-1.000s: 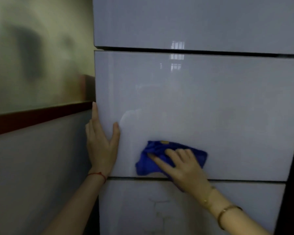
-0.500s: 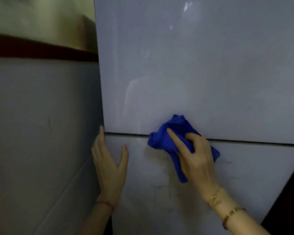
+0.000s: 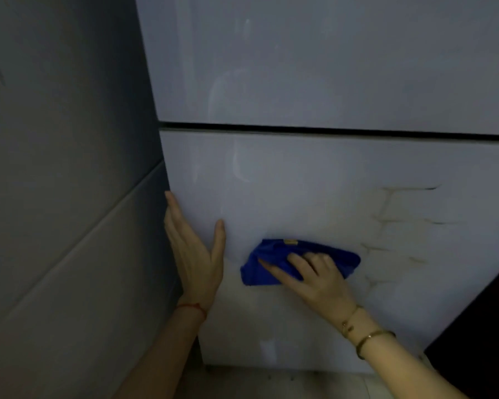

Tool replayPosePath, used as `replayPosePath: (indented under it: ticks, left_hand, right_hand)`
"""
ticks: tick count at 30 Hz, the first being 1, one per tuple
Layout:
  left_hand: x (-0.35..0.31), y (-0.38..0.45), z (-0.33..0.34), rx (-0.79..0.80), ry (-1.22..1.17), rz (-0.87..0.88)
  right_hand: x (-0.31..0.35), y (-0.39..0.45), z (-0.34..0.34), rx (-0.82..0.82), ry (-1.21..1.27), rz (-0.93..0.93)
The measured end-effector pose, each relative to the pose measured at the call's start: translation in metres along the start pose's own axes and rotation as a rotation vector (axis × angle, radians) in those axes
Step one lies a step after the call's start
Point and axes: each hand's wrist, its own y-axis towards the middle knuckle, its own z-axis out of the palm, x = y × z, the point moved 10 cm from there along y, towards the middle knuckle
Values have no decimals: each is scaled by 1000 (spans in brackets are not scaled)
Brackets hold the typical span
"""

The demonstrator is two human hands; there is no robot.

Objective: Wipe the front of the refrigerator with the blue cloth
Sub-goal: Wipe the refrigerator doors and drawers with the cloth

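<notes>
Blue cloth on the lower fridge panel

The right hand (image 3: 320, 279) presses the crumpled blue cloth (image 3: 274, 254) against the glossy white refrigerator front (image 3: 329, 182), fingers curled over it; the left hand (image 3: 195, 254) lies flat and wide at the panel's left edge.

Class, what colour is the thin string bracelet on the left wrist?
Red: the thin string bracelet shows best in the head view, below the left hand.
</notes>
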Motion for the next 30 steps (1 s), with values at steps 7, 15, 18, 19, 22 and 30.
replayPosePath:
  ticks: [7,15,18,19,22,30]
  left_hand:
    - [5,0,0,-26,31,-25]
    - [-2,-5,0,-64,71,3]
    - [1,-13,1,-97,102,1]
    - [0,-17,1,-103,115,6]
    - [0,-22,2,-121,170,8]
    - [11,-23,3,-110,172,76]
  right_hand:
    - [-104,79,-53,-270,-20,413]
    - [-10,-1,-3,-41,38,17]
    - [1,-29,6,13,77,-71]
    - [-5,-27,2,1,97,-54]
    - [-52,1,-24,-145,111,230]
    - [-16,-11,-6,-213,69,213]
